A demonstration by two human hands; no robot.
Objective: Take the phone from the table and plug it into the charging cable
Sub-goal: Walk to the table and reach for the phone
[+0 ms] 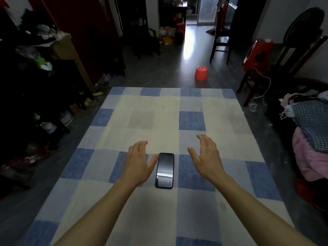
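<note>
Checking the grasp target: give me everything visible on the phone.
The phone is a slim black slab with rounded corners and a glossy, dark screen that reflects light. It lies flat, screen up, lengthwise away from the person, on the blue-and-cream checked cloth. The left hand's thumb reaches its left edge; the right hand is apart. No cable attached.

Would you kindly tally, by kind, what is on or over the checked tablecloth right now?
Phones: 1, the black phone lying flat, screen up.
Hands: 2, the left hand and the right hand, both open, either side of the phone.
Total: 3, on the tablecloth.
</note>
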